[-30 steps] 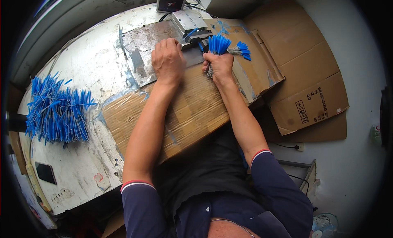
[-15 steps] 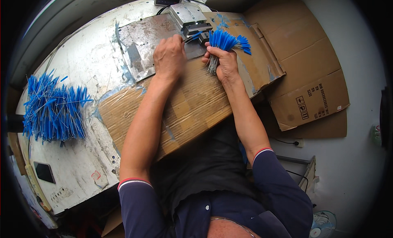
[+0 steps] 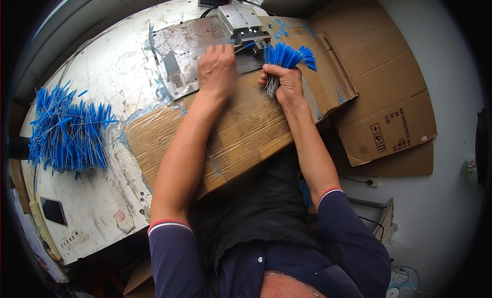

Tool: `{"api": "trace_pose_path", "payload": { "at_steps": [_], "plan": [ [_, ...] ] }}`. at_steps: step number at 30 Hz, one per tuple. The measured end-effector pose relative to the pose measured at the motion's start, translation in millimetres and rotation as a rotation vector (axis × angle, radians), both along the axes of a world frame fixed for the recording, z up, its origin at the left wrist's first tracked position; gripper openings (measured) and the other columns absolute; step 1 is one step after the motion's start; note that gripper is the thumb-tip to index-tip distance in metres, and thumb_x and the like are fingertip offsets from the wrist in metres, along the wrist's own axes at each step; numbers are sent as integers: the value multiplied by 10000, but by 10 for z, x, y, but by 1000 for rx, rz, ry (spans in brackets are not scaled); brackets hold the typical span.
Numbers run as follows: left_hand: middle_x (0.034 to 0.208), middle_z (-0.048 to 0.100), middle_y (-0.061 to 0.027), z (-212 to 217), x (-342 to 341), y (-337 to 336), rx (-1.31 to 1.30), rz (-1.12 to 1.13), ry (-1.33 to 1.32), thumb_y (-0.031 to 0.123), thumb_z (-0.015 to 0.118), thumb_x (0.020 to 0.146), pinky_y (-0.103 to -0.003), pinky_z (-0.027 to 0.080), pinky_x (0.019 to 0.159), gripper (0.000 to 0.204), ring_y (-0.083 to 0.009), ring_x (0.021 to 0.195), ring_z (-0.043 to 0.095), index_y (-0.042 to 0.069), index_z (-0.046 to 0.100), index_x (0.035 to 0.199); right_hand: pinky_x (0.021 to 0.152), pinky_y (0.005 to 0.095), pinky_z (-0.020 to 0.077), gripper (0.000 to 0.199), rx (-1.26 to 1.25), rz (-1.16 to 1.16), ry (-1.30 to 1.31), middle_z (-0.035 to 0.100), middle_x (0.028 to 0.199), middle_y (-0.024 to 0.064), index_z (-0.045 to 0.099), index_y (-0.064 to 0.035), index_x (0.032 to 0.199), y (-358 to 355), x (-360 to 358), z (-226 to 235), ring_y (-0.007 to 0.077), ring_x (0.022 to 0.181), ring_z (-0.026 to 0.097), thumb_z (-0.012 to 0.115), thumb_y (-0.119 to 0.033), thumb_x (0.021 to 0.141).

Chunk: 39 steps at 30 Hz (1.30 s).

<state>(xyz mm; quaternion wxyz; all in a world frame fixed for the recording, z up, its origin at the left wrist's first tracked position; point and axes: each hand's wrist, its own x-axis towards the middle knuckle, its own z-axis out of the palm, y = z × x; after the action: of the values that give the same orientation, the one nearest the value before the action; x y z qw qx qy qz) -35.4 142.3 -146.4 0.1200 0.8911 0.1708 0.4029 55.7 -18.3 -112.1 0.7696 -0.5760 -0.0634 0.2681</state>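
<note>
My left hand [image 3: 218, 70] is closed at the front of a small metal machine [image 3: 240, 18]. A single thin brush [image 3: 246, 46] with a blue end sticks out from its fingertips toward the machine's dark jaws [image 3: 252, 37]; the fingers hide its other end. To the right, my right hand [image 3: 287, 83] is wrapped round a bundle of wire-stemmed brushes [image 3: 283, 55], blue ends up and away from me, bare wire ends hanging below the fist. More blue-ended brushes [image 3: 307, 57] fan out behind that bundle.
A large pile of blue brushes [image 3: 72, 131] lies on the white worktable [image 3: 118, 57] at the left. A phone [image 3: 53, 211] is near the table's left front edge. Flattened cardboard [image 3: 225, 134] covers the edge before me. A steel plate [image 3: 179, 46] lies under the machine; a carton [image 3: 379, 93] stands right.
My view has shifted slightly. Both hands stay by the machine, the left still holding one brush at the jaws and the right still gripping the bundle, a little lower in view.
</note>
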Motion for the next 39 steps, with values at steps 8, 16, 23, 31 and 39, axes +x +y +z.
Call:
{"api": "trace_pose_path", "payload": {
  "at_steps": [8, 16, 23, 31, 39],
  "plan": [
    [847, 638, -115, 17, -21, 35, -102, 56, -80, 95, 646, 874, -412, 496, 721, 56, -299, 832, 614, 55, 608, 887, 446, 297, 561, 109, -184, 34, -144, 665, 696, 106, 671, 47, 815, 124, 30, 25, 185, 539, 657, 765, 51, 761],
    [877, 649, -104, 46, -18, 34, -221, 82, -175, 122, 652, 899, -410, 501, 763, 59, -302, 863, 620, 71, 630, 918, 389, 303, 527, 102, -289, -4, -193, 645, 629, 128, 640, 53, 715, 301, 114, 37, 193, 480, 639, 733, 82, 743],
    [916, 650, -108, 64, -17, 46, -201, 59, -210, 121, 660, 890, -408, 493, 794, 74, -304, 925, 613, 61, 630, 921, 388, 302, 523, 106, -316, -45, -236, 642, 621, 141, 637, 69, 704, 392, 165, 4, 204, 471, 636, 735, 73, 746],
    [876, 670, -125, 65, -32, 13, -216, -4, -204, 147, 650, 907, -434, 501, 775, 82, -325, 870, 642, 70, 636, 928, 414, 315, 565, 104, -219, -56, -153, 659, 654, 161, 658, 88, 756, 358, 123, 34, 215, 496, 654, 752, 44, 755],
    [826, 688, -145, 57, -38, -22, -262, -68, -65, 174, 648, 921, -456, 518, 713, 98, -342, 816, 676, 78, 637, 933, 477, 336, 612, 83, -104, -57, -46, 670, 713, 123, 661, 56, 838, 150, 78, 21, 208, 581, 683, 722, 53, 782]
  ]
}}
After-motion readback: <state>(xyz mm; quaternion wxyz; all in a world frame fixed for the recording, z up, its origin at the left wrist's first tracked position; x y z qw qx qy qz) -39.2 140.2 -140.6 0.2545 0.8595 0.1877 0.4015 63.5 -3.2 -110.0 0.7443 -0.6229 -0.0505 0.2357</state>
